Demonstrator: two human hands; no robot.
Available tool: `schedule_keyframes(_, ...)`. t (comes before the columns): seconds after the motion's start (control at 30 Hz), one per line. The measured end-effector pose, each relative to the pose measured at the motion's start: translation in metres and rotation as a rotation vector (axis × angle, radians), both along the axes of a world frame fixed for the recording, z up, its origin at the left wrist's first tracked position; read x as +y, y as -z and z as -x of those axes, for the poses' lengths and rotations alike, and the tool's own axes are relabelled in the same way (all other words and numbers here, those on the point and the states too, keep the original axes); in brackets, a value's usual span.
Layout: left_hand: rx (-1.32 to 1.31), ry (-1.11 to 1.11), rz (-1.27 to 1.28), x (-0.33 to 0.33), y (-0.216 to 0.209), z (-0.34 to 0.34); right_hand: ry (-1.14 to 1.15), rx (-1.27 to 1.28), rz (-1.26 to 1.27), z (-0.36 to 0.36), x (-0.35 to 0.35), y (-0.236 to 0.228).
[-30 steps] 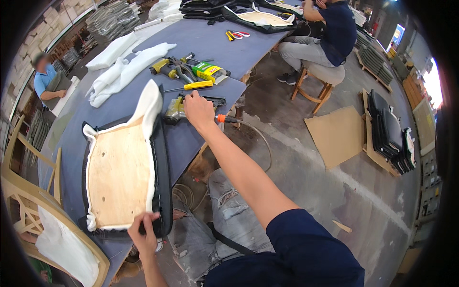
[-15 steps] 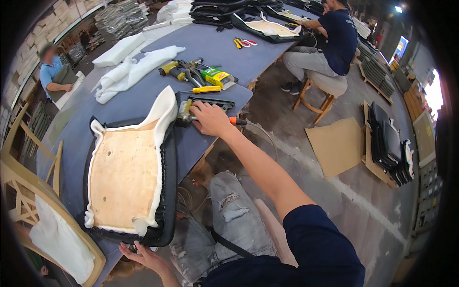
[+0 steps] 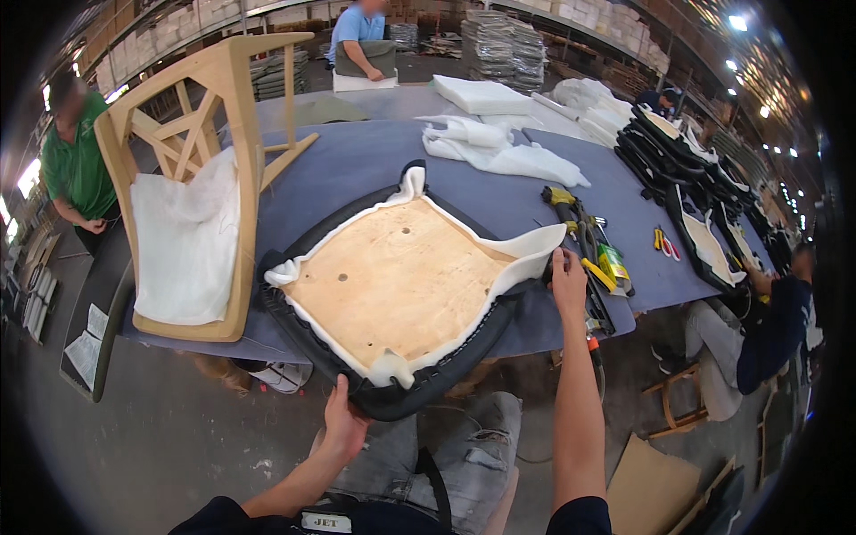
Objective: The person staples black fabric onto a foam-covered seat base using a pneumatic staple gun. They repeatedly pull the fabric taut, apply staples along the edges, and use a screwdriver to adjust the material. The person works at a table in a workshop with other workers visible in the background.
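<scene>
A chair seat pad lies underside up on the blue table, its bare plywood board (image 3: 401,267) framed by white padding and a stapled black cover (image 3: 312,334). My left hand (image 3: 345,423) grips the near corner of the pad, fingers hidden beneath it. At the right corner, my right hand (image 3: 569,283) is closed on the black cover, beside a raised flap of white padding (image 3: 532,245). Just past that hand lies a dark staple gun (image 3: 599,314) with an orange hose fitting (image 3: 593,342).
A wooden chair frame (image 3: 239,178) stands on the table's left. Hand tools and a yellow-green box (image 3: 613,262) lie to the right, scissors (image 3: 665,243) farther off. White wadding (image 3: 508,152) is at the back; black covered seats (image 3: 669,156) are stacked far right. Other people work around.
My right hand has left the staple gun and taken the pad's right corner. The pad has turned, with my left hand still at its near corner. The view has swung left.
</scene>
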State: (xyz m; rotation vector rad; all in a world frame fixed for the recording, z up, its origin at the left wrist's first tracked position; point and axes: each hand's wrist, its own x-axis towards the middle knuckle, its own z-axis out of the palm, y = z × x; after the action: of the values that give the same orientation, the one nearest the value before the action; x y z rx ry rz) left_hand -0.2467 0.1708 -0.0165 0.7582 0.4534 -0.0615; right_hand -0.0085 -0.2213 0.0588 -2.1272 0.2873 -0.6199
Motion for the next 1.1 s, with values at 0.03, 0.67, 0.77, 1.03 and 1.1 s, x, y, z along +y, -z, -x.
schedule_keyframes(0.03, -0.016, -0.005, -0.032, 0.001, 0.006, 0.001, -0.025, 0.1, -0.058, -0.003, 0.005, -0.005)
schedule_keyframes(0.67, 0.166, 0.052, 0.182, 0.005, -0.051, -0.042, -0.207, -0.031, -0.135, 0.165, -0.108, 0.054)
schedule_keyframes(0.77, 0.151, 0.079, 0.107, 0.031, -0.087, -0.065, -0.187, 0.142, 0.082, 0.227, -0.06, -0.033)
schedule_keyframes(1.03, -0.578, -0.061, -0.547, 0.015, -0.153, -0.181, -0.336, 0.051, -0.355, 0.251, -0.078, 0.051)
schedule_keyframes(1.1, -0.643, 0.025, -0.67, -0.02, -0.162, -0.194, -0.158, -0.075, -0.865, 0.257, -0.086, 0.107)
